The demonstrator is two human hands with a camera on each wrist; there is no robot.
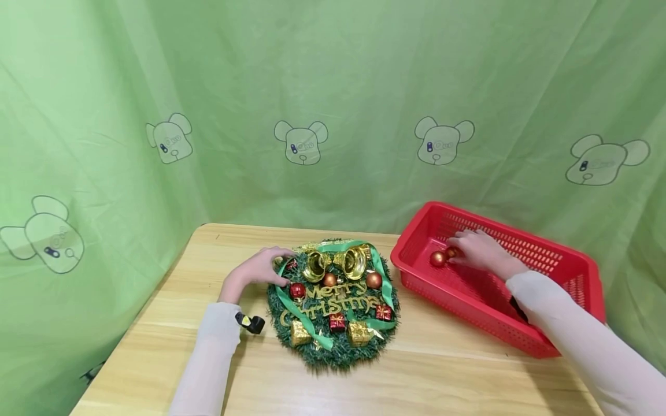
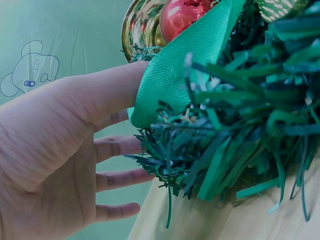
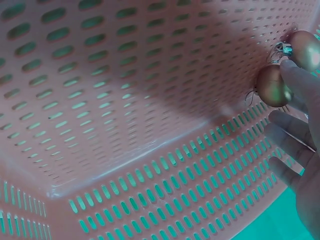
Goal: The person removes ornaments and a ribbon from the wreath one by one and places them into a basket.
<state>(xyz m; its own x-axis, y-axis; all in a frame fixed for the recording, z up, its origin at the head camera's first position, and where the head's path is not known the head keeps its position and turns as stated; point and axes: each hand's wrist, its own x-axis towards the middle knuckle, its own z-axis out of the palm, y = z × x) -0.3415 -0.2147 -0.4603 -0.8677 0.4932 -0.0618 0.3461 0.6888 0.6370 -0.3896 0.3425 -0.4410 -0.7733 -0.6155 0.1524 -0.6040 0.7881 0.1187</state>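
A round green tinsel wreath [image 1: 333, 355] lies on the table, with gold bells [image 1: 355, 263], baubles, small gift boxes, a green ribbon [image 2: 175, 70] and gold lettering reading "Merry Christmas". At its upper left edge is my left hand [image 1: 262, 266]; the thumb touches the ribbon, and the other fingers are fairly straight by the tinsel. Inside the red basket [image 1: 468, 315] my right hand [image 1: 481, 251] pinches a copper-coloured bauble [image 3: 272, 86] between thumb and index finger, the index partly hidden. Another copper bauble [image 1: 438, 258] lies close beside it.
The basket has slotted walls and stands at the right of the wooden table [image 1: 171, 323]. A green curtain [image 1: 364, 69] with printed bear heads hangs behind and at the sides. A black strap device [image 1: 251, 322] sits at my left wrist.
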